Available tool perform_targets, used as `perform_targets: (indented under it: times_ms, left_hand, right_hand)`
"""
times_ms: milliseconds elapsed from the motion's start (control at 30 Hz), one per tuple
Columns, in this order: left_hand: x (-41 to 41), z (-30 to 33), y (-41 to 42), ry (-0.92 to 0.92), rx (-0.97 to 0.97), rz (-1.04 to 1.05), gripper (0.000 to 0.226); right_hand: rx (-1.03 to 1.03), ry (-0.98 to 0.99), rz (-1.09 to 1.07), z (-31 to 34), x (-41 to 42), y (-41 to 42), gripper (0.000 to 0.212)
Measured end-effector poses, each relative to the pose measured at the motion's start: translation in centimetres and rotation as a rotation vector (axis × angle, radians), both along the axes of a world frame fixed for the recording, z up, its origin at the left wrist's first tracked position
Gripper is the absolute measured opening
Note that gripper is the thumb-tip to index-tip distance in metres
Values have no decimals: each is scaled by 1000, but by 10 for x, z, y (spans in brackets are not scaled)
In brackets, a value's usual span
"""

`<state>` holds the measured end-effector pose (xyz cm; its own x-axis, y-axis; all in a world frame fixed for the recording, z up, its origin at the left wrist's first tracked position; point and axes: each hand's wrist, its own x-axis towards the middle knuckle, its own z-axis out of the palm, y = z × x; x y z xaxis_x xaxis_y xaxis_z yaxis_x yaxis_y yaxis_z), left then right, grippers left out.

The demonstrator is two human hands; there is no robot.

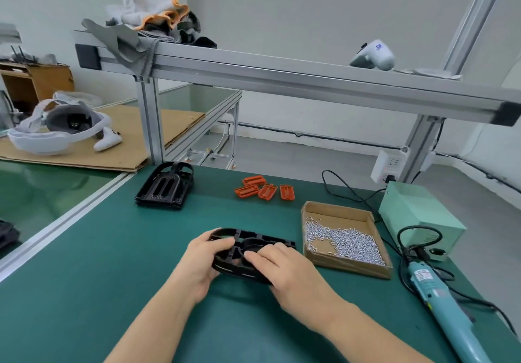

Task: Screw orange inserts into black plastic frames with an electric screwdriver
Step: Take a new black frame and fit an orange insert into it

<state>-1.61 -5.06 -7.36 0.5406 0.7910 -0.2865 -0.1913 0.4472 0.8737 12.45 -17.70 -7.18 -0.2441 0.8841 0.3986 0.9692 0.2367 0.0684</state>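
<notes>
A black plastic frame (pixel 248 240) is held just above the green mat at the centre. My left hand (pixel 204 261) grips its left edge, thumb over the rim. My right hand (pixel 284 267) holds its right side, fingers curled over the top and covering part of it. Several orange inserts (pixel 265 190) lie loose on the mat farther back. A stack of black frames (pixel 166 186) stands at the back left. The teal electric screwdriver (pixel 442 306) lies on the mat at the right, untouched.
An open cardboard box of small silver screws (pixel 345 240) sits right of the held frame. A pale green power supply (pixel 417 216) with cables stands behind the screwdriver. An aluminium beam (pixel 282 75) crosses overhead. A white headset (pixel 59 129) lies on the cardboard at left.
</notes>
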Motion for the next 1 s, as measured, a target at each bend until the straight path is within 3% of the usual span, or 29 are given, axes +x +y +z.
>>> perform_targets:
  times_ms: [167, 267, 400, 533, 700, 1000]
  left_hand:
    - [3, -15, -2, 201, 195, 64, 34]
    - [6, -21, -7, 359, 394, 109, 34]
    - [5, -28, -16, 536, 608, 205, 37]
    - [7, -29, -19, 651, 735, 206, 45]
    - [10, -30, -20, 751, 818, 176, 46]
    - [17, -34, -14, 802, 808, 214, 41]
  right_hand:
    - [-277, 95, 34, 0, 5, -2, 61]
    - [-255, 144, -20, 9, 14, 10, 48]
    - [-171, 147, -319, 14, 40, 45, 40]
    - [-239, 32, -606, 10, 63, 88, 46]
    - [-375, 3, -768, -3, 81, 121, 52]
    - [-497, 2, -818, -13, 103, 143, 55]
